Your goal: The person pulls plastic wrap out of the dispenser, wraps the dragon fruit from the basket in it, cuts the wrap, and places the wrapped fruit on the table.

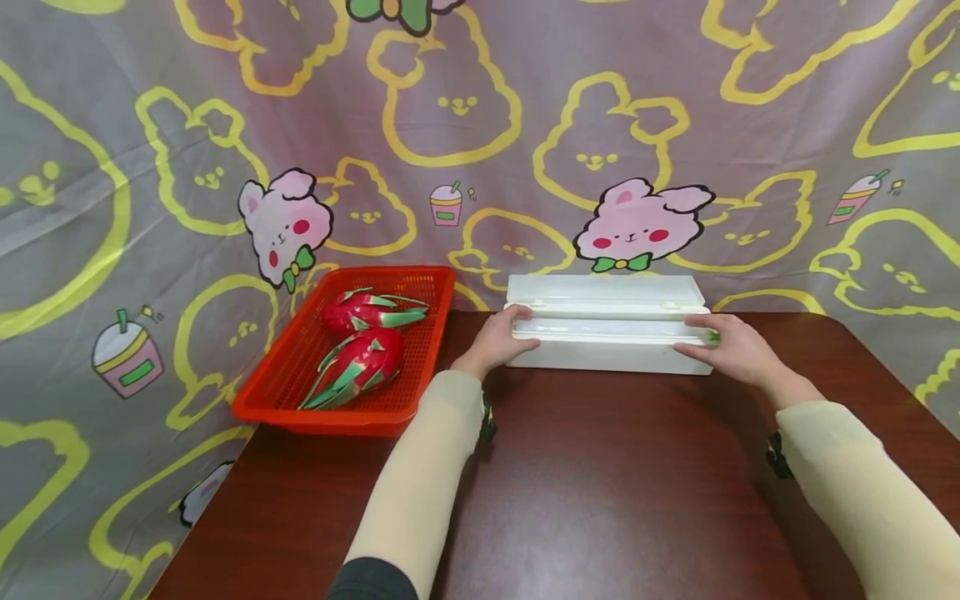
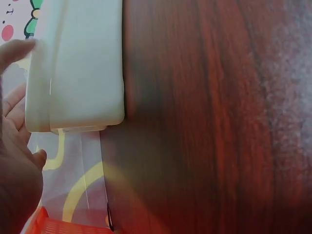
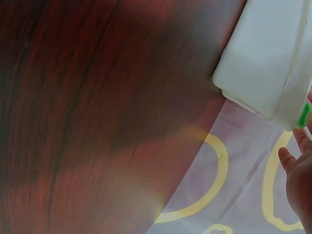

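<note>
A long white box (image 1: 607, 357), which looks like a cling film dispenser, stands at the far side of the table. Its hinged lid (image 1: 606, 288) is tilted up at the back, and a pale strip runs along the opening. At the box's left end my left hand (image 1: 495, 340) holds the rim, thumb in front and fingers above. My right hand (image 1: 737, 348) holds the right end in the same way. A small green piece (image 3: 304, 115) sits at that end, beside the right fingers. The fingers behind the box are partly hidden.
On the left of the table stands a red plastic basket (image 1: 258, 392) with two dragon fruits, one at the back (image 1: 360, 312) and one in front (image 1: 372, 358). A patterned cloth (image 1: 480, 183) hangs behind the brown table (image 1: 600, 483), close to the box.
</note>
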A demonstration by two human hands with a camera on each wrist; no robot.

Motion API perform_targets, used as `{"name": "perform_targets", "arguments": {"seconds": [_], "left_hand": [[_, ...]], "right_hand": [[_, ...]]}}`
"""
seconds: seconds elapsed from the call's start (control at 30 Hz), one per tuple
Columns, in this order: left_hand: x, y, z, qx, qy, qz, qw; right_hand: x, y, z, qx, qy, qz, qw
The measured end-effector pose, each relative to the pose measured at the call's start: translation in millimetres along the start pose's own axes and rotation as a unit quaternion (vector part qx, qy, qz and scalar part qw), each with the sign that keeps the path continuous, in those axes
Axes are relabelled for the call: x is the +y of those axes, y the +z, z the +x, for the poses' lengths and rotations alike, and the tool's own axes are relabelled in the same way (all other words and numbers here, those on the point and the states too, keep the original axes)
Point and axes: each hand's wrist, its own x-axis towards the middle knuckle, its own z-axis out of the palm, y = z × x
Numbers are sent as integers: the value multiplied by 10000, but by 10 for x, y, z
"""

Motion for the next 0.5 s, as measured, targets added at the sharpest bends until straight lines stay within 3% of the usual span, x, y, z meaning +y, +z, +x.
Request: {"name": "perform_targets", "arguments": {"seconds": [0.33,0.5], "left_hand": [[-28,20,70,297,-39,60,9995],[-16,41,90,589,-255,-57,9979]], "right_hand": [[58,-24,62,219,-348,32,9991],[48,-81,113,86,-179,129,9997]]}}
